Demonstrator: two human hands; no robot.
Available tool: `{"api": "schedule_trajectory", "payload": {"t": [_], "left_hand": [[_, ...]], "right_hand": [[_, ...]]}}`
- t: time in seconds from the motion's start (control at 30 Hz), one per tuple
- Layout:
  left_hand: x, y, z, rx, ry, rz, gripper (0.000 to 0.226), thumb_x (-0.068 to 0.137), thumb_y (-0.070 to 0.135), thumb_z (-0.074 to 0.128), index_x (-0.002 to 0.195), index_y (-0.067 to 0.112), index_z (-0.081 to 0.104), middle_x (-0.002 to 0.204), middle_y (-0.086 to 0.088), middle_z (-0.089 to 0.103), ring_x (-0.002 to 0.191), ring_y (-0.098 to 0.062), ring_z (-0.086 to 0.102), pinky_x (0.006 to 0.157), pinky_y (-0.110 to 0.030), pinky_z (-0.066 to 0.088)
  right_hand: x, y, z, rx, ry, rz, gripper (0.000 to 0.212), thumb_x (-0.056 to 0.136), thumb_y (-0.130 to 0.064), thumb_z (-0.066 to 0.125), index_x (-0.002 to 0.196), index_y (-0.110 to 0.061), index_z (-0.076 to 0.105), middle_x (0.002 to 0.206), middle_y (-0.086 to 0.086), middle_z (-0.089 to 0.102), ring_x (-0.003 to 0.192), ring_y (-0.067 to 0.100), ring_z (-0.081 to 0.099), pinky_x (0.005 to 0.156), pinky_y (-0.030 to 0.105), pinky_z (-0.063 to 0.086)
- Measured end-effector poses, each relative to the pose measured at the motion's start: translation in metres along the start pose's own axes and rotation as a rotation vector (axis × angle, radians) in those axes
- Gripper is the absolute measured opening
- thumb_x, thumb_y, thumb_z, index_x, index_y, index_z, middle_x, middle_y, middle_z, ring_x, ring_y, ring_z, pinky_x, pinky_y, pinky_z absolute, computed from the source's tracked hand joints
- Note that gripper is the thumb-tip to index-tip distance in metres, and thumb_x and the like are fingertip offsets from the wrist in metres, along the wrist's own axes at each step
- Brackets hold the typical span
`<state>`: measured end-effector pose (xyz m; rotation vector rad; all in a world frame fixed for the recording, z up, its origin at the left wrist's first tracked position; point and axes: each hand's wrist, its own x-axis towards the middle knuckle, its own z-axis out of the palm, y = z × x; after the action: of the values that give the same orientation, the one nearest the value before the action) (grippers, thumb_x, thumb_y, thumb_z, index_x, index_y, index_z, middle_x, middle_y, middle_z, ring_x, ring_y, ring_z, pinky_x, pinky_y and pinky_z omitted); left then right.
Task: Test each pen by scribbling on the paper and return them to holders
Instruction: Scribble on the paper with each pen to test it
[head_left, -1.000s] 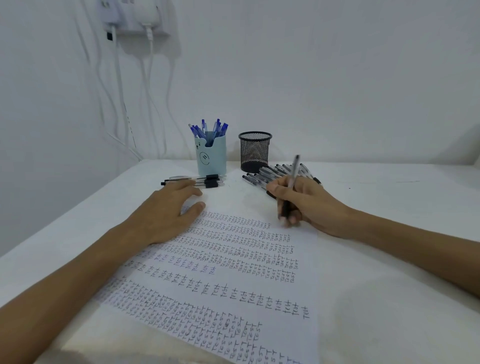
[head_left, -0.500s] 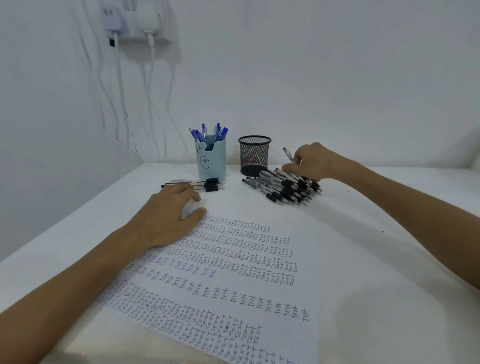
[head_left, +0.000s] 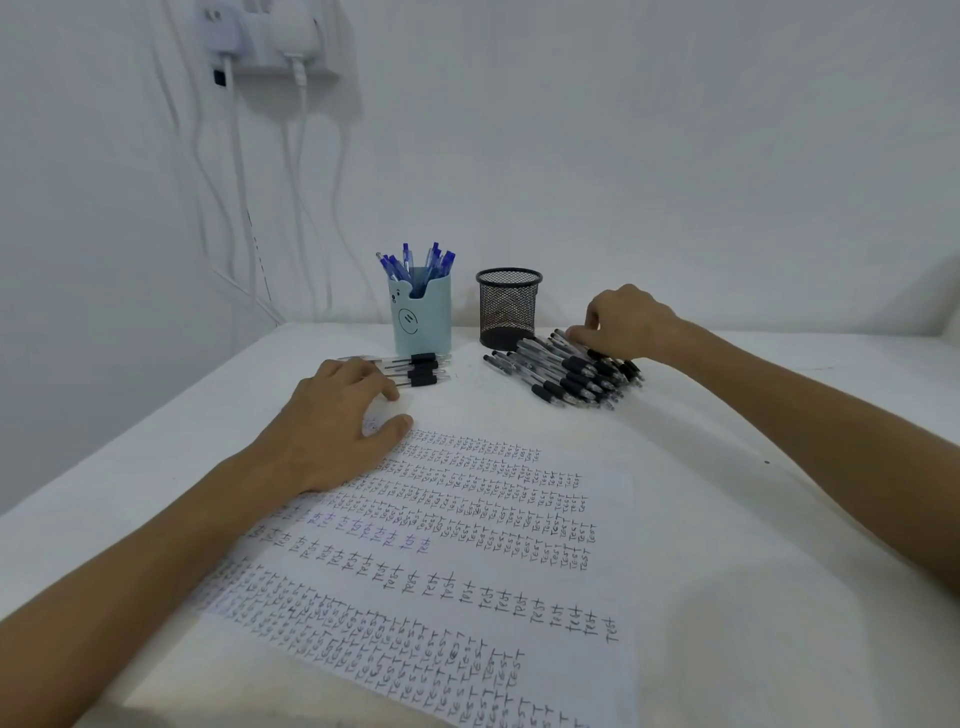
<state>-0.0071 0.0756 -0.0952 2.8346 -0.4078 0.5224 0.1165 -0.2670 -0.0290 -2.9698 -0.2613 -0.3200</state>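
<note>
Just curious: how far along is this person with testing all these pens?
Done: the paper is filled with rows of "test" scribbles, and blue pens stand in the light blue holder. In hand: the right hand touches the pile of black pens; the left hand rests on the paper. Left: that pile and a few loose black pens lie out; the black mesh holder looks empty.

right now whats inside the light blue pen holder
Several blue pens stand in the light blue holder, tops poking above its rim. Its opaque wall hides their lower barrels and tips.
</note>
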Motion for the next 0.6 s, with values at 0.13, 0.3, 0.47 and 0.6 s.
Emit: {"api": "schedule_trajectory", "payload": {"t": [0.13, 0.3, 0.47, 0.6], "left_hand": [[-0.001, 0.003, -0.003, -0.030, -0.028, -0.002, 0.073, 0.080, 0.075, 0.031, 0.119, 0.024, 0.065, 0.133, 0.006, 0.054, 0.123, -0.019, 0.048, 0.106, -0.041, 0.043], [0.000, 0.002, -0.002, -0.046, -0.022, 0.011, 0.035, 0.099, 0.039, 0.055, 0.123, 0.017, 0.067, 0.135, 0.002, 0.055, 0.127, -0.022, 0.049, 0.107, -0.042, 0.044], [0.006, -0.008, 0.004, -0.082, 0.130, 0.018, 0.029, 0.092, -0.003, 0.059, 0.103, 0.019, 0.073, 0.107, 0.001, 0.072, 0.100, -0.028, 0.064, 0.086, -0.041, 0.052], [0.006, -0.010, 0.000, -0.121, 0.173, 0.001, 0.031, 0.092, -0.007, 0.061, 0.099, 0.021, 0.072, 0.098, 0.009, 0.066, 0.089, -0.019, 0.064, 0.077, -0.032, 0.047]], "right_hand": [[-0.005, -0.009, -0.004, 0.026, 0.030, -0.018, 0.045, 0.097, -0.046, 0.058, 0.096, -0.004, 0.074, 0.095, 0.016, 0.071, 0.096, 0.034, 0.066, 0.063, 0.031, 0.043], [-0.013, -0.021, -0.007, -0.035, 0.113, -0.027, 0.035, 0.094, -0.035, 0.060, 0.098, -0.002, 0.073, 0.100, 0.018, 0.067, 0.091, 0.035, 0.067, 0.066, 0.031, 0.045], [-0.021, -0.031, -0.011, -0.046, 0.143, -0.053, 0.031, 0.097, -0.034, 0.058, 0.101, -0.006, 0.071, 0.105, 0.015, 0.062, 0.091, 0.035, 0.063, 0.070, 0.032, 0.045], [-0.029, -0.044, -0.009, 0.036, 0.192, -0.142, 0.025, 0.097, -0.032, 0.058, 0.094, -0.012, 0.072, 0.086, 0.009, 0.061, 0.078, 0.029, 0.059, 0.066, 0.029, 0.041]]}}
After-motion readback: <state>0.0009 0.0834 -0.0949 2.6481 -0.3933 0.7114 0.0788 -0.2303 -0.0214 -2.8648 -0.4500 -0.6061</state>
